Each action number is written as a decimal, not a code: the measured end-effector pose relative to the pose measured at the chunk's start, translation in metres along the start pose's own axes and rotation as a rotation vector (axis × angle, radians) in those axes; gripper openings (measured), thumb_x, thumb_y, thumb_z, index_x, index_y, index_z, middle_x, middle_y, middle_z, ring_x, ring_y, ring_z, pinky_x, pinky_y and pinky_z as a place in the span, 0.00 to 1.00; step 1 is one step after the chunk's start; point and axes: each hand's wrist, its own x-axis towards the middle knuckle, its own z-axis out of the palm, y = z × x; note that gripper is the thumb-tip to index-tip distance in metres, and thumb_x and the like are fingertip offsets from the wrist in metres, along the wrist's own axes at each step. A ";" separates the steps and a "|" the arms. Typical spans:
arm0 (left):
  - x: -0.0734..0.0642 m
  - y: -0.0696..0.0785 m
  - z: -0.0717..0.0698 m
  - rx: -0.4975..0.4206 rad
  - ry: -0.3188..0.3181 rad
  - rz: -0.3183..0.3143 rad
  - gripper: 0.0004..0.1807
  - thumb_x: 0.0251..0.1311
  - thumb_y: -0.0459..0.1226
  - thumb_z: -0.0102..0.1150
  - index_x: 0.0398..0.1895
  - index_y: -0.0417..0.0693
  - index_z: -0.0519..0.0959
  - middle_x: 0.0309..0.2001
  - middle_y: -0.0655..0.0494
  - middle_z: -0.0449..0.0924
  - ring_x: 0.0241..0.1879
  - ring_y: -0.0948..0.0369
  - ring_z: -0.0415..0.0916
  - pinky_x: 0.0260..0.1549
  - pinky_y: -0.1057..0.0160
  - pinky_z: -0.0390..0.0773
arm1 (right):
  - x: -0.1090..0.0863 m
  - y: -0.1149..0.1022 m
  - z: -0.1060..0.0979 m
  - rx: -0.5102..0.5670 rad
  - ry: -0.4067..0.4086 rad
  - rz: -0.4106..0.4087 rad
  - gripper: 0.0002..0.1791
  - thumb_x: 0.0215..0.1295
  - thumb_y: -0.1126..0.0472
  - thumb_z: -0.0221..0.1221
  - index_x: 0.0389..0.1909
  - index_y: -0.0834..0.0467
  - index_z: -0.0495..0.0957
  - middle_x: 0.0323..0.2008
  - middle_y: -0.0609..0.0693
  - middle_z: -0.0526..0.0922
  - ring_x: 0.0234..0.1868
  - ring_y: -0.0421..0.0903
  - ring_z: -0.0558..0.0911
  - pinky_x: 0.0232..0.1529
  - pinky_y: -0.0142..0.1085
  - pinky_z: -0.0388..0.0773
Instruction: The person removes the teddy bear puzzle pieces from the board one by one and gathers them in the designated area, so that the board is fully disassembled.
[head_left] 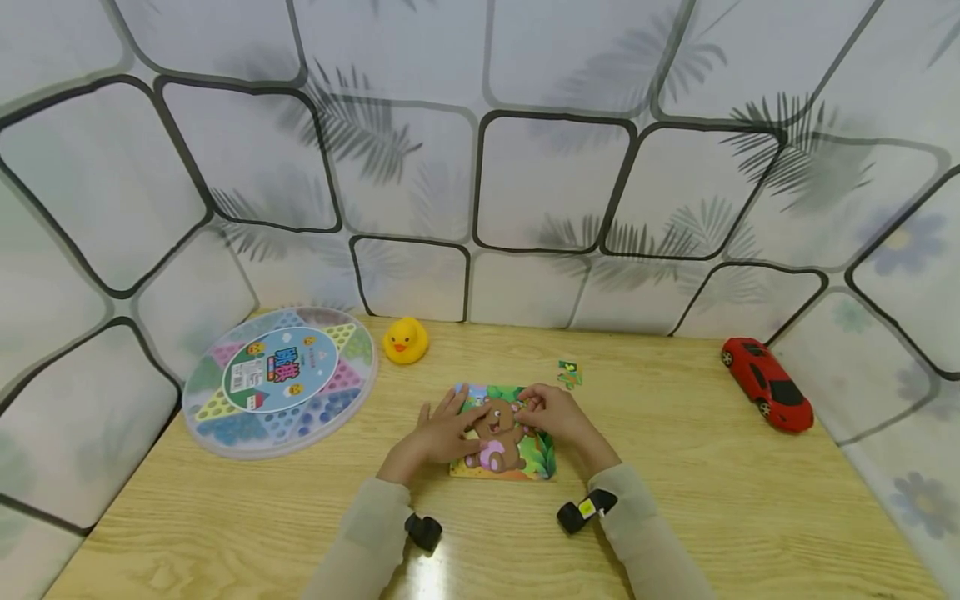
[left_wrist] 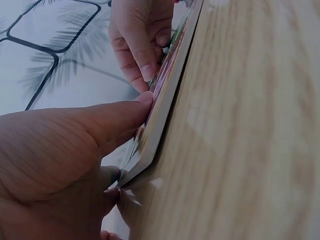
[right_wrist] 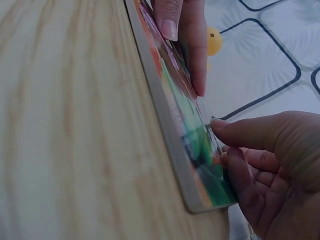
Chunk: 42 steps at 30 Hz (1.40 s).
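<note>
I see one wooden worktop (head_left: 262, 525), with one big round game board (head_left: 283, 375) on its left side. One flat bear puzzle (head_left: 495, 457) lies near the middle, right under the two hands. Its long way runs left to right, and the bear's head points to the back wall (head_left: 555, 183). I see the left hand (head_left: 442, 437) resting on the puzzle's left side, with its fingers spread wide. The right hand (head_left: 562, 417) is at the right side, by the bear's head, with its fingers bent and the tips close together. I can't tell if they pinch a piece there. One red toy car (head_left: 768, 385) sits far to the right, on a slant. One yellow duck (head_left: 406, 342) sits next to the game board, facing me. One loose puzzle piece (head_left: 570, 376) lies just behind the right hand, apart from the puzzle.
</note>
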 end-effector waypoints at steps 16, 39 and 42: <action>0.000 0.001 -0.003 -0.023 0.003 -0.005 0.40 0.64 0.50 0.55 0.74 0.45 0.51 0.75 0.45 0.35 0.74 0.49 0.30 0.64 0.35 0.31 | 0.000 -0.001 0.003 -0.006 0.013 0.019 0.16 0.56 0.66 0.66 0.44 0.64 0.74 0.25 0.49 0.75 0.21 0.40 0.75 0.23 0.31 0.72; 0.001 -0.001 -0.002 -0.016 0.009 -0.007 0.41 0.64 0.50 0.54 0.74 0.44 0.51 0.75 0.46 0.34 0.74 0.50 0.30 0.64 0.36 0.30 | 0.001 -0.013 0.008 -0.119 0.078 0.055 0.19 0.54 0.60 0.68 0.40 0.61 0.71 0.23 0.48 0.71 0.20 0.41 0.69 0.23 0.32 0.67; 0.002 -0.002 -0.001 -0.014 0.010 -0.008 0.41 0.64 0.50 0.55 0.74 0.44 0.50 0.75 0.46 0.34 0.74 0.50 0.30 0.64 0.36 0.30 | 0.000 -0.013 0.009 -0.123 0.074 0.054 0.19 0.54 0.59 0.68 0.39 0.60 0.69 0.23 0.47 0.70 0.20 0.41 0.68 0.23 0.33 0.66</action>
